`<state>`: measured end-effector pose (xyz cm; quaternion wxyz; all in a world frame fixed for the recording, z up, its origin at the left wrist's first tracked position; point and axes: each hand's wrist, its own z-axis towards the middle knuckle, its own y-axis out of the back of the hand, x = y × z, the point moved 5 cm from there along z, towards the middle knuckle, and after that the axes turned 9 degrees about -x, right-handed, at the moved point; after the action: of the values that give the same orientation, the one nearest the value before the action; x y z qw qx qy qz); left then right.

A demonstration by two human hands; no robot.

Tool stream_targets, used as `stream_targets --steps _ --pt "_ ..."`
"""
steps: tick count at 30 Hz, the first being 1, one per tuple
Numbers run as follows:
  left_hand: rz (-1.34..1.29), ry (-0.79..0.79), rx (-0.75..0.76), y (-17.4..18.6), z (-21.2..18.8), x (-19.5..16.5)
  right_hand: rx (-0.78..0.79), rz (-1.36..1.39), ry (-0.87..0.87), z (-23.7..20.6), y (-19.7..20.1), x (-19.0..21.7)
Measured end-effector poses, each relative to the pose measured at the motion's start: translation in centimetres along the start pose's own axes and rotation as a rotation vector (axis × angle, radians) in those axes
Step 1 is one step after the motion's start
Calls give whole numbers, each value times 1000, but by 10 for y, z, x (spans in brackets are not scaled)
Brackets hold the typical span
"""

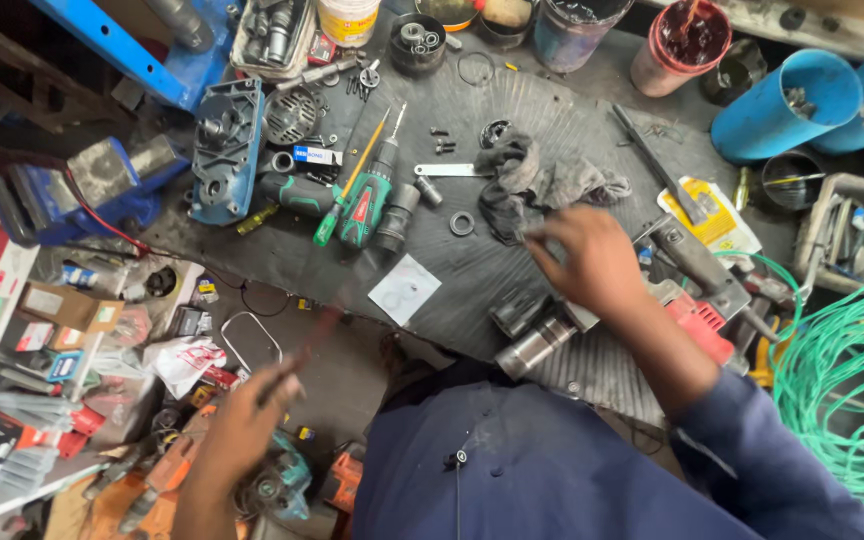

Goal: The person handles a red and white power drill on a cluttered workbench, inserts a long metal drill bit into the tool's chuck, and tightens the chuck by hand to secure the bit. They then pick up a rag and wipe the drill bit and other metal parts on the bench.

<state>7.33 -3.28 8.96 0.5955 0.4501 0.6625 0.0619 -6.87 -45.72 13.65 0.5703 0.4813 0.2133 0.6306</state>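
Right hand (592, 262) pinches the grey rag (542, 185): bunch it first. Left hand (247, 425) grips a blurred thin tool (302, 355), well apart from bench parts.

Two hands: left hand (245, 425) at 7 o'clock, right hand (584, 258) near centre. One grey rag (537, 182), one green drill (367, 200), two blue tubes (784, 105) at 2 o'clock, one green hose coil (847, 375) at 4.

We saw a ribbed, matt black rubber mat on the tabletop (512, 110), a crumpled grey cloth rag (537, 185), a shiny metal cylinder (535, 347), a glossy green plastic drill (367, 200), and a white paper slip (405, 288).
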Motion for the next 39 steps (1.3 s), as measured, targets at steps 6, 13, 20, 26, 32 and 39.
stream_targets --steps 6,13,20,26,32,39 --pt "268 -411 -328 27 127 -79 -37 -153 -170 99 -83 8" --pt "273 -605 -361 25 214 -101 -45 -439 -376 81 -75 -30" --pt "260 -946 -388 -1 233 -125 -615 -206 -615 32 3 -38" --pt "27 -1212 -41 -80 209 -185 -140 -568 -367 36 3 -15" --pt "299 -1454 110 -200 220 -242 -288 -304 -738 -31 32 -8" --pt "344 -1157 157 -257 225 -301 -117 -327 -500 -92 38 -22"
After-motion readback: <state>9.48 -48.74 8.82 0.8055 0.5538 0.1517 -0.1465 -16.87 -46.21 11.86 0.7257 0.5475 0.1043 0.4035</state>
